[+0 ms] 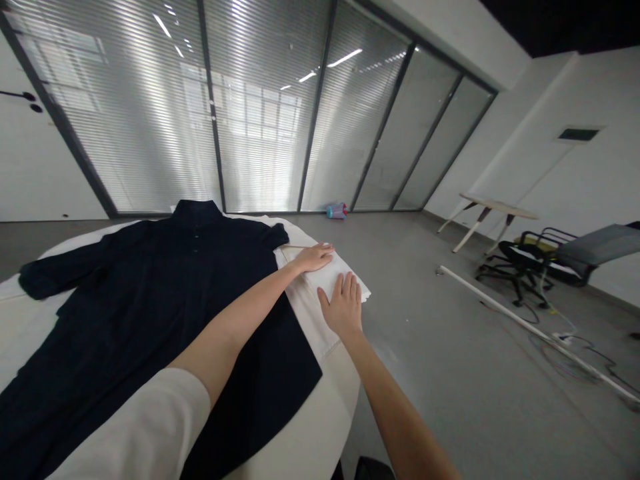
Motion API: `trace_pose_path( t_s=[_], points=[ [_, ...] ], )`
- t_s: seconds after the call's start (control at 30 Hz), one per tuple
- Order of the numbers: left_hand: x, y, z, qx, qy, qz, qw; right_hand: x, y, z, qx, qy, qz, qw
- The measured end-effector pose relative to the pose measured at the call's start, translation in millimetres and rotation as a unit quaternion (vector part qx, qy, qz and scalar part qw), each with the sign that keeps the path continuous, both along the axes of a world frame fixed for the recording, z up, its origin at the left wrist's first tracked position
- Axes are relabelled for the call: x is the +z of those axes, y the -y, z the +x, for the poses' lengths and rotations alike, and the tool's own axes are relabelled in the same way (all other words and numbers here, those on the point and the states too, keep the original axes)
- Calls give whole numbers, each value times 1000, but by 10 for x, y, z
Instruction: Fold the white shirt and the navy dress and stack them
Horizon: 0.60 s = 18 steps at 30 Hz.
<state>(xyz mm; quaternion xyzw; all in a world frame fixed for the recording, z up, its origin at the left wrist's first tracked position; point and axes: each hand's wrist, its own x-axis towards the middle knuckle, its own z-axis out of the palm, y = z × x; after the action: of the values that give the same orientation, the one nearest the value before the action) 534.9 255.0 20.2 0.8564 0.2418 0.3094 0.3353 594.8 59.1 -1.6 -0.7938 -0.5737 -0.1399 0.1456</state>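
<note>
A dark navy garment (195, 280) with a collar and sleeves lies spread over a round white table (310, 427). To its right, a white cloth (306, 310) is partly folded near the table's right edge, one corner reaching the rim. My left hand (314, 257) rests palm down on the far part of this cloth, fingers stretched to the right. Nearer to me, my right hand (343, 307) lies flat on the cloth's right side with its fingers pointing away. My left forearm crosses above the navy garment and hides some of it.
Beyond the table stands a glass partition (260, 133) with blinds. A blue and pink basket-like container (337, 211) sits on the grey floor (400, 280). At the right are an office chair (530, 257), a small table (500, 205), a white pole (500, 307) and loose cables.
</note>
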Motion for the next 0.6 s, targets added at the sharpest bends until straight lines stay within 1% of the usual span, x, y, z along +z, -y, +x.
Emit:
trace_pose_path(
  t_s=[0.07,0.13,0.2,0.23,0.3,0.33,0.4,0.47,0.53,0.6],
  points=[
    [41,25,-61,2,1,14,1000,1,0,-10,0,-1,6,1000],
    [104,38,-214,-1,0,27,1000,51,6,-6,-3,-1,-1,1000],
    [170,36,-494,-4,-4,38,999,163,12,2,-8,-13,-21,1000],
    [195,30,-688,-6,-4,48,999,239,8,-1,-12,-24,-29,999],
    [221,11,-1177,-4,-6,73,997,417,-29,-37,-8,-47,-26,999],
    [221,-2,-1463,3,-8,87,996,509,-69,-77,6,-56,-15,998],
    [201,-34,-2095,54,-29,95,994,679,-206,-206,65,-76,12,995],
    [176,-72,-2764,136,-73,87,984,811,-425,-390,144,-117,17,982],
    [155,-109,-3430,246,-133,78,957,899,-712,-601,212,-169,-10,963],
    [131,-135,-4050,329,-224,88,913,948,-1032,-810,247,-185,-40,950]
  ],
)
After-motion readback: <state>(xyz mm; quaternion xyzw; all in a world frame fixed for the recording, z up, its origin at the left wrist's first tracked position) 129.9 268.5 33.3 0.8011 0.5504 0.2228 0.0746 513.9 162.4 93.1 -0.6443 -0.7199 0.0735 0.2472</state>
